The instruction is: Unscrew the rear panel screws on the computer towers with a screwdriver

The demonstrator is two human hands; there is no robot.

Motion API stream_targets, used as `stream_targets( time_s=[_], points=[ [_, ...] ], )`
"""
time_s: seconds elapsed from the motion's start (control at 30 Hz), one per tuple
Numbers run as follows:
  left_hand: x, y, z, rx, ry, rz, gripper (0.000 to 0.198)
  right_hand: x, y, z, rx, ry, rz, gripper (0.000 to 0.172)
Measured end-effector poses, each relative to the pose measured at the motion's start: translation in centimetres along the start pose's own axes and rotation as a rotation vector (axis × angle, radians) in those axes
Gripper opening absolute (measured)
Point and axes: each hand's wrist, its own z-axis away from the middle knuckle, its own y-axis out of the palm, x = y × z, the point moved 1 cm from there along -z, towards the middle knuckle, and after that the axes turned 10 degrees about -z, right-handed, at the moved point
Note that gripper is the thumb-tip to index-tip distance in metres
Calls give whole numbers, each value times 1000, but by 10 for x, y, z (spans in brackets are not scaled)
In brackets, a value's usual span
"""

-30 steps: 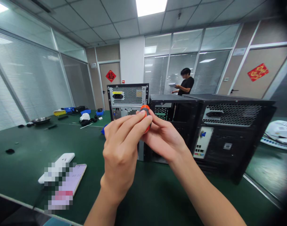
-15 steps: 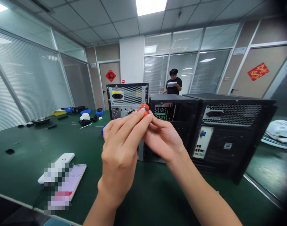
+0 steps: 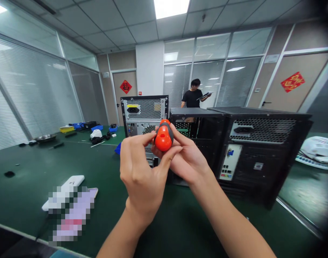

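- Right hand (image 3: 189, 156) grasps the red-handled screwdriver (image 3: 164, 139), before the silver computer case (image 3: 145, 107).
- Left hand (image 3: 139, 170) curls loosely against it — grip unclear.
- Work looks under way — how much remains isn't visible.

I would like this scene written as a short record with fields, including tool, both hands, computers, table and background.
Tool: red and grey handle, rounded end towards the camera, far end hidden
Left hand: thumb and fingers parted at the tool
Right hand: holding the tool
Computers: silver-backed one at left, black one in middle, bigger-looking black one at right
Table: green, phone near front edge
Background: standing person in black top
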Motion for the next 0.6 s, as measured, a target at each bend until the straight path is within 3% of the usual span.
stream_targets(
  time_s=[0.23,0.6],
  points=[
    [-1,8,4,-115,23,-50,27,-2,-1,-3,27,45,-8,35],
    [0,8,5,-145,32,-15,25,-3,-4,-3,102,31,34,21]
  ],
)
